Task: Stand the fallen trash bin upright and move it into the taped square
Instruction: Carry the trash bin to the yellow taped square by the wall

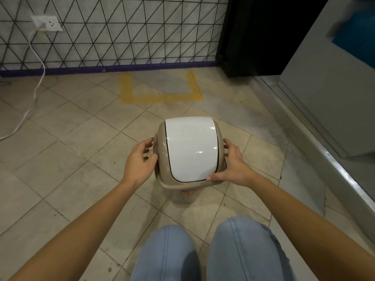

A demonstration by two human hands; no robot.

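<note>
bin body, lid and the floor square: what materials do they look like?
Bin body: beige moulded plastic by the look, matte, with rounded seamless edges. Lid: glossy white, probably plastic, with sharp light glints on it. Taped square: yellow tape or paint, worn and patchy, the floor showing through; cannot tell which. Floor: beige stone-look tiles with grout lines, dull and scuffed.

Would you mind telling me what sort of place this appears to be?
Probably an indoor room corner, perhaps an office or shop: a tiled floor, a wall socket with a white cable, and a yellow taped square by the wall.
</note>
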